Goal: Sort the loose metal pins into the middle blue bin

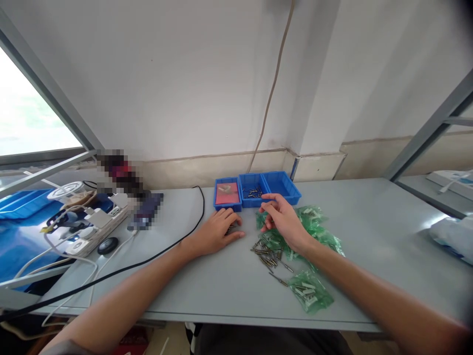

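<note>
My left hand (220,231) rests on the table in front of a blue bin (227,207) with a red sheet. Its fingers are curved over small metal parts (231,228), mostly hidden. Above the green bags (314,231), my right hand (281,217) has its fingers curled, thumb and fingertips near each other; what they hold, if anything, is too small to make out. Just beyond it is a divided blue bin (282,185), with metal pins (253,192) in its left compartment. A pile of metal pins (266,255) lies on the table between my hands.
Nearer the front edge, a green bag (310,292) holds white and metal pieces. A black cable (148,260) crosses the table (207,291) at the left. Beyond it are a power strip (94,236) and a black mouse (108,245). A plastic bag (453,236) lies far right.
</note>
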The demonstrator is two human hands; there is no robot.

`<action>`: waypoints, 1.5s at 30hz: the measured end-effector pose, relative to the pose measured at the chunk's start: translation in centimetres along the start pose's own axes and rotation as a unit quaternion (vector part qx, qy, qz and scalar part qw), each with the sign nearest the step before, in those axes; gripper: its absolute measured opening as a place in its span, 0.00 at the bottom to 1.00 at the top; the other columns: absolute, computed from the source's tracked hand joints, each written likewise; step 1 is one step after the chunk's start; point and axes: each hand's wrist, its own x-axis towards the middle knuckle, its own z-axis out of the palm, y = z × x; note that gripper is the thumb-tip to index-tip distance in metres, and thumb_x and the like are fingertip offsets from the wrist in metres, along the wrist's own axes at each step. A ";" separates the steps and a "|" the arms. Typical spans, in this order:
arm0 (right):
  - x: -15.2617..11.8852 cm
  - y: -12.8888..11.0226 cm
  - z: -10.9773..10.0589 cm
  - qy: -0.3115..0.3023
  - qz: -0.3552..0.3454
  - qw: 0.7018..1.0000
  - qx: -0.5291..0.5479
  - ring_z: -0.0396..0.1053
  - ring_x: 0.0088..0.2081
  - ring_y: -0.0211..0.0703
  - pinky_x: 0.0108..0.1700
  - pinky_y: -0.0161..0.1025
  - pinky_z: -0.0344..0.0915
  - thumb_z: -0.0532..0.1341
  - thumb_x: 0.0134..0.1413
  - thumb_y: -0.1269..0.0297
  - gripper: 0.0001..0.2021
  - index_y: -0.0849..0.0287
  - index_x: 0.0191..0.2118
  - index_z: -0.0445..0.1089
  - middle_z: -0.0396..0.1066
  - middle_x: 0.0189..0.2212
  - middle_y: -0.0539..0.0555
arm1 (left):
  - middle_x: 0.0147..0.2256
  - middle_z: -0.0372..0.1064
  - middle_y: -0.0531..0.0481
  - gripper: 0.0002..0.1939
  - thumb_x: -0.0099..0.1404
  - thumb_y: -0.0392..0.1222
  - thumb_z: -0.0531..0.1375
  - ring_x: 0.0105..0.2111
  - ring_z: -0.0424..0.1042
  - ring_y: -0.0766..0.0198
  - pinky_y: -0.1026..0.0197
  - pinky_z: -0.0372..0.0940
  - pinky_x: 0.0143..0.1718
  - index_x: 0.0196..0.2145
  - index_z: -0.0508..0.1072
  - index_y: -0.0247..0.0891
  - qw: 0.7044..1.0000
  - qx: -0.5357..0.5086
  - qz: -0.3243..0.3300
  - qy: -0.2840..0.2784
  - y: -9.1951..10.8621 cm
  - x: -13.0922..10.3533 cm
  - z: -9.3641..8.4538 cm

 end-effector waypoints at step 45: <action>-0.8 1.4 -0.2 -0.160 -0.238 0.809 -0.513 0.68 0.46 0.53 0.48 0.48 0.54 0.61 0.69 0.65 0.04 0.52 0.39 0.73 0.77 0.39 0.52 | 0.42 0.71 0.47 0.07 0.79 0.43 0.54 0.44 0.66 0.56 0.54 0.63 0.48 0.43 0.69 0.40 1.000 0.018 0.018 0.011 -0.1 -0.1 0.2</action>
